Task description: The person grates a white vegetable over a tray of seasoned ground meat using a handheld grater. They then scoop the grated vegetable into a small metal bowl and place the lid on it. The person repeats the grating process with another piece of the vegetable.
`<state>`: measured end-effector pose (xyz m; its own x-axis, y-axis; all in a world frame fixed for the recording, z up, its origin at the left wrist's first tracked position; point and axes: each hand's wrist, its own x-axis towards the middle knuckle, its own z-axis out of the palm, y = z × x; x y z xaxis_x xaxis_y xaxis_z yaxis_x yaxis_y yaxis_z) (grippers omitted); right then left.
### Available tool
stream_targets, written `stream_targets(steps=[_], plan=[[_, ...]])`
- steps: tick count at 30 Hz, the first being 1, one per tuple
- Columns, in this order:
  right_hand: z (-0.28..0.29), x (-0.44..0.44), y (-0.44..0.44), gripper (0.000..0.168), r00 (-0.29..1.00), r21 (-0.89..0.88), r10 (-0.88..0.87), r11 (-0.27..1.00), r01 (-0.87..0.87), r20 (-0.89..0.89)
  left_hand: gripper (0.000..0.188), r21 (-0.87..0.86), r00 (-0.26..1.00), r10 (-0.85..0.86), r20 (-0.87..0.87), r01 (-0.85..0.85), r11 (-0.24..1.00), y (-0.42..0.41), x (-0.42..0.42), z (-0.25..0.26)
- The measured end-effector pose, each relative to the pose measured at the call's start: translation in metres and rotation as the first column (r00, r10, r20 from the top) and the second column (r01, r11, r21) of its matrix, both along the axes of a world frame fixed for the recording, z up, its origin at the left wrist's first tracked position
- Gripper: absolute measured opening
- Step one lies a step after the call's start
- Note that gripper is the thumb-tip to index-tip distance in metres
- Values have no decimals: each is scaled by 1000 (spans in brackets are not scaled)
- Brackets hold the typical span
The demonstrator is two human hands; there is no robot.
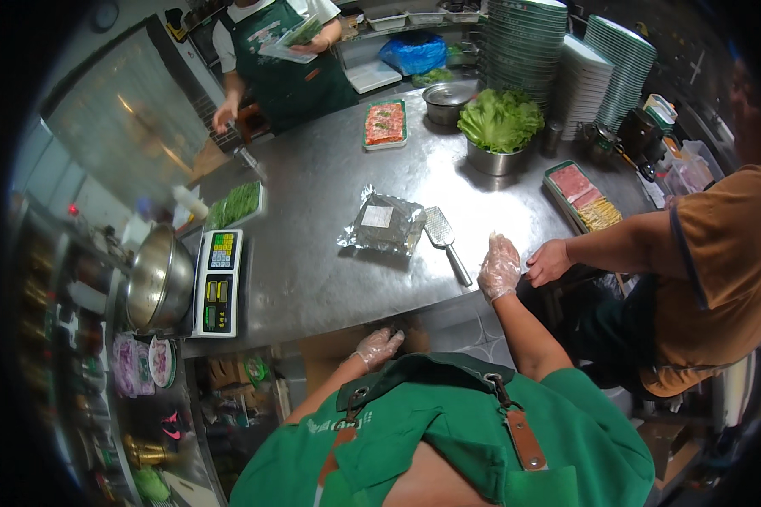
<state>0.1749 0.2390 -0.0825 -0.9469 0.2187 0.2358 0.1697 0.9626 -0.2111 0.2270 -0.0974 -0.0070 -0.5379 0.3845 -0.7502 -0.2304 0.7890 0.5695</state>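
Note:
My right hand (500,266), in a clear plastic glove, reaches over the front edge of the steel table (304,279) with its fingers stretched out. Nothing shows in it, though its palm is hidden. Just left of it lies a metal hand grater (442,229) with a long handle. Beside the grater is a silvery foil pouch (387,227) bearing a white label. My left hand (379,348), also gloved, hangs before the table with its fingers loosely bent and holds nothing visible. A co-worker's bare hand (548,262) is close to my right hand, with something small and white at its fingertips.
Lettuce fills a steel pot (496,163) near stacked trays (525,57). A meat tray (385,123) and a lidded pot (447,104) stand farther back. Left are a scale (217,285), a steel bowl (158,279) and cut greens (234,204). Another person (279,57) stands across the table.

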Motion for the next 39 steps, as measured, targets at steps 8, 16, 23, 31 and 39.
stream_targets(steps=[8,16,23,31,39], plan=[[5,-1,-2,50,999,0,7,1000,-7,-43,84,-88,972,-161,174,178,980,45,-29,15],[2,0,-2,52,1000,7,2,1000,-2,-12,50,-98,922,-385,-24,382,919,33,-15,-34],[1,-3,-6,54,999,18,-8,1000,7,53,37,-90,755,-635,-166,629,772,29,-12,-87],[-9,-5,-2,53,997,5,14,1000,-14,-69,35,-6,729,-506,-461,568,823,41,1,-214],[-13,-6,2,50,998,-13,-4,1000,3,-67,36,-41,690,-327,-646,396,917,49,6,-275]])
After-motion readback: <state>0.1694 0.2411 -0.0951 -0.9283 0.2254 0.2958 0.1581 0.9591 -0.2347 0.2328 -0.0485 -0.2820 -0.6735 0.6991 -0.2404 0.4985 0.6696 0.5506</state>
